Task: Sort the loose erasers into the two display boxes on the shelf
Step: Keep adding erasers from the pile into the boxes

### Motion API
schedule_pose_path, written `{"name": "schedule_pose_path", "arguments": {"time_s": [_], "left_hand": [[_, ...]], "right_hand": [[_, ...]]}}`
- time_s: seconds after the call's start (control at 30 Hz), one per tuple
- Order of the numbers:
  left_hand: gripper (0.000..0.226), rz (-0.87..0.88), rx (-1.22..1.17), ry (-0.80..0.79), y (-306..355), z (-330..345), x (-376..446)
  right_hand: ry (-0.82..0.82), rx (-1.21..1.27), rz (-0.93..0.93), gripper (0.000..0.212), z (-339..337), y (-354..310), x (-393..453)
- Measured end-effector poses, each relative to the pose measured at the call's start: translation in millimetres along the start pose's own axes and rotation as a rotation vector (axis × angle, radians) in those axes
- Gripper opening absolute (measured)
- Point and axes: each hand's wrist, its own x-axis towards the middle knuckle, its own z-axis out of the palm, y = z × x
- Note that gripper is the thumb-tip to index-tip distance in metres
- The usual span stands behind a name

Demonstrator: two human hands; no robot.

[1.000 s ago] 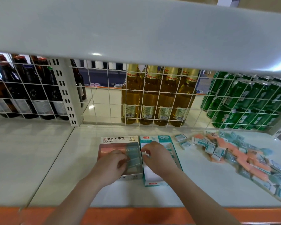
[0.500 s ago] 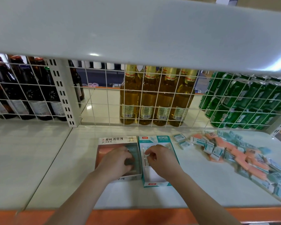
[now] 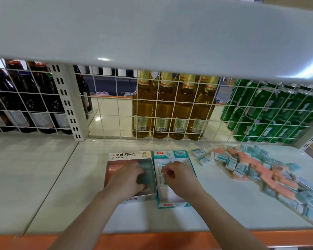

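White shelf (image 3: 65,186) carries everything I see. Two display boxes stand side by side at mid shelf, touching along their long sides: a pink box (image 3: 128,156) on the left with Korean lettering on its far flap, a teal box (image 3: 172,154) on the right.

Left hand (image 3: 126,181) is inside the pink box, fingers curled over teal-wrapped erasers (image 3: 147,167) at the box's right side. I cannot tell whether its grip is actually closed on one or only pressing them down.

Right hand (image 3: 181,179) is over the teal box, fingers curled, thumb and forefinger drawn together at the box's left wall. Something small and pale may be pinched there; too blurred for me to confirm.

Loose erasers (image 3: 260,170) lie in a heap on the shelf to the right of the boxes, pink and teal wrappers mixed, stretching toward the near right. A few teal ones (image 3: 201,156) sit apart, between heap and teal box.

Behind a white wire grid (image 3: 170,109): dark bottles (image 3: 34,105) far left, amber bottles (image 3: 170,109) centre, green cans (image 3: 271,114) far right. Orange edge strip (image 3: 152,240) runs along the near side.
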Motion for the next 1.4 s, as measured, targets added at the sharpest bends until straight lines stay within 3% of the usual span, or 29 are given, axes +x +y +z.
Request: {"name": "schedule_pose_path", "arguments": {"time_s": [0.27,0.53,0.87,1.1,1.4], "left_hand": [[0.031,-0.051,-0.211,0.099,9.6,-5.1,3.5],[0.021,0.032,-0.289,0.197,44.6,-0.1,15.5],[0.032,0.142,-0.269,0.057,94.1,25.3,36.1],[0.041,0.176,-0.144,0.015,113.0,38.5,51.9],[0.041,0.144,-0.138,0.027,119.2,42.3,55.3]], "right_hand": [[0.071,0.012,0.045,0.028,-9.1,21.9,-1.9],[0.236,0.064,0.157,0.027,-33.8,65.5,-10.8],[0.369,0.0,0.319,0.029,-63.1,138.5,-5.7],[0.249,-0.082,0.392,0.033,-76.0,156.9,13.1],[0.175,-0.182,0.336,0.019,-81.5,165.9,24.3]]}}
